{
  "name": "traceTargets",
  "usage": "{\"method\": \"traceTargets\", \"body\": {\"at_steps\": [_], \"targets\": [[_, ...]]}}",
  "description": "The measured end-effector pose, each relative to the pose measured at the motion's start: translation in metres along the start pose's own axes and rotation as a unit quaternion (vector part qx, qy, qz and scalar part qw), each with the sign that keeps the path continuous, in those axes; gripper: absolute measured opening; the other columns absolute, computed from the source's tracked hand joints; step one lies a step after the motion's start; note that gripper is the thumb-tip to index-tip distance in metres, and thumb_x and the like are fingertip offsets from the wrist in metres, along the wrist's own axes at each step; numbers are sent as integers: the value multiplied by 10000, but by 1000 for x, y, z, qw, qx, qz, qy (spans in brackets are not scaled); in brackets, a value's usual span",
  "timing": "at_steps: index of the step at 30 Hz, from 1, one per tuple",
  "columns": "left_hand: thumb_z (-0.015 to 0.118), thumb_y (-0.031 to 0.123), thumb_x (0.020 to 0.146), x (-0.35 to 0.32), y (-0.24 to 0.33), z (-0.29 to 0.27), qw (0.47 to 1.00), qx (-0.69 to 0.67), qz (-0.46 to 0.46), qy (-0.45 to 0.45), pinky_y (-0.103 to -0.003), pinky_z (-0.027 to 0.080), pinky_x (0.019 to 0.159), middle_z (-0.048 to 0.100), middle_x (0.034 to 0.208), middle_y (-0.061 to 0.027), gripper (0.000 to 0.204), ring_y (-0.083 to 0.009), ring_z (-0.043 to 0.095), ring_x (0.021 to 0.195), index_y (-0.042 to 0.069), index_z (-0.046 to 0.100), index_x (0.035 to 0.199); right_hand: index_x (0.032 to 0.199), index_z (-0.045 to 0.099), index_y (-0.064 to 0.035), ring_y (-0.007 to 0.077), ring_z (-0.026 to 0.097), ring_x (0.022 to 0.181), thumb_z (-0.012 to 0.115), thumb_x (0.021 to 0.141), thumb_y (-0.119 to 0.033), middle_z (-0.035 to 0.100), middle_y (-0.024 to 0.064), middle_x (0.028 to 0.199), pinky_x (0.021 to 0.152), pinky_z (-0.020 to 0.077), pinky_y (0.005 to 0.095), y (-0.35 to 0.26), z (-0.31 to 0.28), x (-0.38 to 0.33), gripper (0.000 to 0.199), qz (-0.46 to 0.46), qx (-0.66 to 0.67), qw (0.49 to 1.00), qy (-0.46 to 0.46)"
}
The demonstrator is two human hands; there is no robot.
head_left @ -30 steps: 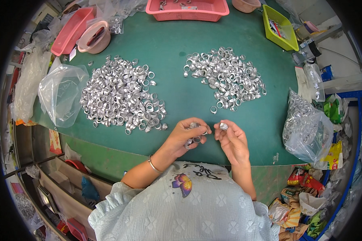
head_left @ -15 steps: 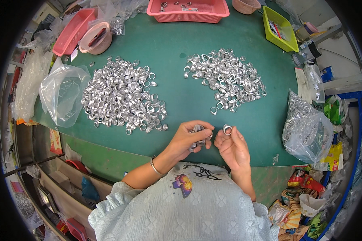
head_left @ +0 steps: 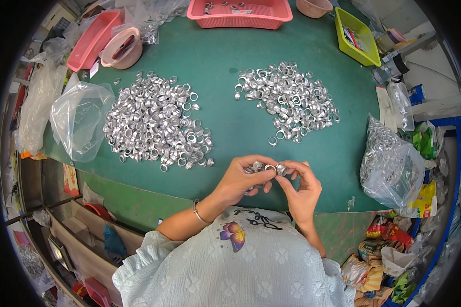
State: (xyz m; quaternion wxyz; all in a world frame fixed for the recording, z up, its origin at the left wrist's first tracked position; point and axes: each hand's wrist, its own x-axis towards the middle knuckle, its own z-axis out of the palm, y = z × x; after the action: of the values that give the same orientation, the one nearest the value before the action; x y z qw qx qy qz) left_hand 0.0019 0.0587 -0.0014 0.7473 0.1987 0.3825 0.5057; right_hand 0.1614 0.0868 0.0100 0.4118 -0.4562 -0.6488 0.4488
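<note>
Several silvery metal rings (head_left: pixel 256 166) are bunched in my left hand (head_left: pixel 236 180), whose thumb and fingers close round them. One ring (head_left: pixel 270 169) sits upright at the left thumb tip. Right beside it, my right hand (head_left: pixel 301 190) pinches another ring (head_left: pixel 281 170) between thumb and fingers. Both hands meet over the table's near edge, so the fingertips partly hide the rings. Beyond my left hand lies a large heap of similar rings (head_left: pixel 153 120); a smaller heap (head_left: pixel 292 97) lies beyond my right hand.
On the green table (head_left: pixel 215 66), a clear plastic bag (head_left: pixel 82 123) lies left of the large heap. A filled bag of rings (head_left: pixel 389 163) rests at the right edge. Pink trays (head_left: pixel 241 21), a pink bowl (head_left: pixel 122 48) and a lime-green basket (head_left: pixel 356 38) line the far side.
My right hand has turned and moved left with its ring, from apart to touching distance of my left hand. A ring now shows at the left thumb tip. The heaps look the same.
</note>
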Motion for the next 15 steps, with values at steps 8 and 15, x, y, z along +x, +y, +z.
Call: {"method": "traceTargets", "body": {"at_steps": [8,15], "targets": [[660,106,798,0,1,2,999,39,-8,4,-166,286,392,586,722,-40,232,-64,523,578,13,611,1005,894,638,3,203,544,780,709,624,50,594,93,873,658,435,280,-6,1,4,283,-72,-52,996,10],[679,160,787,-2,7,-2,999,33,-24,0,-160,302,388,586,696,-13,237,-33,508,561,34,632,982,945,626,9,189,530,782,695,633,58,569,95,897,672,425,270,-7,6,4,324,-76,-50,996,-11]]}}
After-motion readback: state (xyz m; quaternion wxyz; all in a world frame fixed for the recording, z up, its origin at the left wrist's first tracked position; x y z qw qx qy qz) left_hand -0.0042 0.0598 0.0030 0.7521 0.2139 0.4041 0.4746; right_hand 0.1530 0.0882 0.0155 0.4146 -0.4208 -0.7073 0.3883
